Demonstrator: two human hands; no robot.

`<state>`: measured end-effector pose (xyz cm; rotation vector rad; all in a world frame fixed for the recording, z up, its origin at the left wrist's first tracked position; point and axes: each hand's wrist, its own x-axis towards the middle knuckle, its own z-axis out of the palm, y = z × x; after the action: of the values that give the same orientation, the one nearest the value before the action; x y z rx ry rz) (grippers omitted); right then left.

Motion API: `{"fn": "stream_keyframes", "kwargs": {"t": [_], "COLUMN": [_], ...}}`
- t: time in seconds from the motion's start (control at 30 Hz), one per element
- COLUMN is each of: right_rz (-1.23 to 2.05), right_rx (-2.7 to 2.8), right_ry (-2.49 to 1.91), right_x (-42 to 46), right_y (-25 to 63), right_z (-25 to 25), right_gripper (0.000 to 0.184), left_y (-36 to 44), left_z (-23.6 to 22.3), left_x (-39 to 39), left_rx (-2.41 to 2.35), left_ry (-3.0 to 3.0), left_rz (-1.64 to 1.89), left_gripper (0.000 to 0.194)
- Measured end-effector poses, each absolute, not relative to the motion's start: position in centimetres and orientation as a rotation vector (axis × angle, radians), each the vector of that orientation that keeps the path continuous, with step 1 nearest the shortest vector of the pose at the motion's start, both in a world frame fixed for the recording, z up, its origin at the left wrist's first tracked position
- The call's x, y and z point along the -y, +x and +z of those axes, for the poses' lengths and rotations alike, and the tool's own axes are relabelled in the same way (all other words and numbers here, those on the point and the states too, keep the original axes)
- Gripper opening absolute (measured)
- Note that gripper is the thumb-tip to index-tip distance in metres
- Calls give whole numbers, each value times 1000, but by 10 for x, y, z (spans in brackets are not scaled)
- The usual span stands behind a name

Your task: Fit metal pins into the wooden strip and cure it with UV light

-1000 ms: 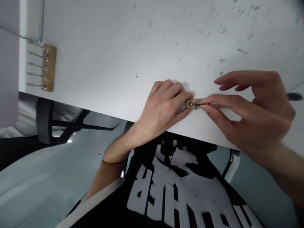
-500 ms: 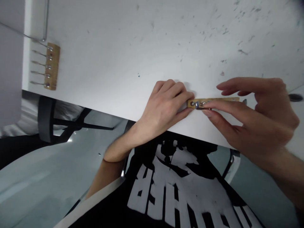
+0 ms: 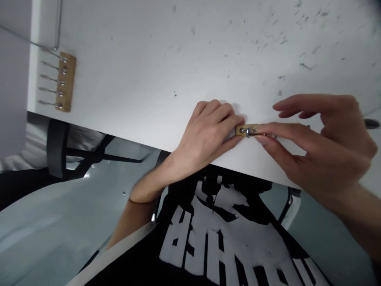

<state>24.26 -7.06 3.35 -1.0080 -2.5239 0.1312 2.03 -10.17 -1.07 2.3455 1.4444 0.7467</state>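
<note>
A narrow wooden block [image 3: 239,130] with metal fittings along it lies on the table near its front edge. My left hand [image 3: 211,129] is closed on the block's left end, thumb and forefinger around it. Over the rest of the block is my right hand [image 3: 330,139], its thumb and forefinger pinched on a small shiny metal piece [image 3: 248,132] with a thin shaft. Its other fingers are raised and apart. The exact kind of the metal piece is too small to make out. My right forefinger hides much of the block.
At the far left of the table [image 3: 133,71] lies another wooden block [image 3: 68,83] with several metal pieces sticking out leftward. A bent metal rod [image 3: 58,28] is behind it. Dark flecks dot the back right. A black chair part [image 3: 56,149] stands beyond the front left edge.
My right thumb and forefinger have shifted slightly right, and the metal piece has turned a little, its shaft now more along the block. My left hand keeps its hold.
</note>
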Motion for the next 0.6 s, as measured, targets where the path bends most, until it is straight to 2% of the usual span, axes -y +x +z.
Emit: {"fn": "stream_keyframes", "kwargs": {"t": [0.6], "right_rz": [104], "right_rx": [2491], "right_ry": [-983], "right_x": [66], "right_y": [240], "right_z": [29], "right_gripper": [26], "left_y": [21], "left_z": [-10], "left_x": [105], "left_rx": [-1443], "left_ry": [2329], "left_rz": [746], "left_gripper": [20]}}
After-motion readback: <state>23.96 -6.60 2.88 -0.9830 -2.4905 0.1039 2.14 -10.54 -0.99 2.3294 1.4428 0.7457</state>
